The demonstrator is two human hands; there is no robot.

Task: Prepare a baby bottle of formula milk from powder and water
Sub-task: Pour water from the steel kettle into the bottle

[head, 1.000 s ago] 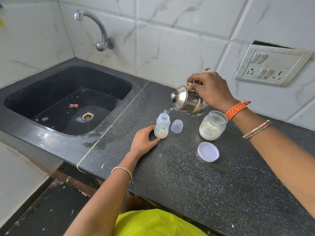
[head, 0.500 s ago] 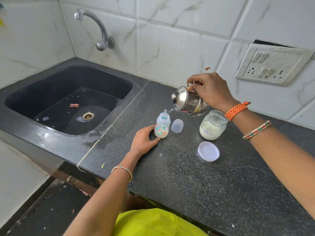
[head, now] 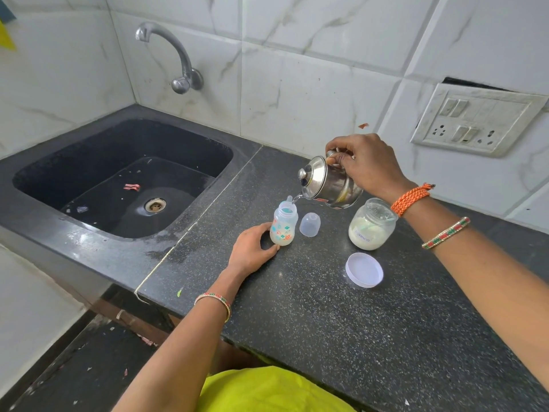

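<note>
A small clear baby bottle (head: 283, 224) with coloured prints stands open on the black counter (head: 326, 307), holding a little whitish liquid. My left hand (head: 252, 251) curls round its base from the near side. My right hand (head: 367, 163) grips the handle of a small steel kettle (head: 329, 184), tilted left, with a thin stream of water running from its spout into the bottle mouth. The glass jar of formula powder (head: 371, 226) stands open to the right. Its white lid (head: 364, 270) lies on the counter in front of it. The bottle's clear cap (head: 310, 224) sits just right of the bottle.
A black sink (head: 74, 162) with a drain and bits of debris lies to the left, under a wall tap (head: 175, 58). A switch and socket plate (head: 475, 120) is on the tiled wall at right. The counter's front edge runs close to my body.
Hardly anything differs: the kettle stays tilted over the bottle and my left hand keeps its hold on the bottle's base.
</note>
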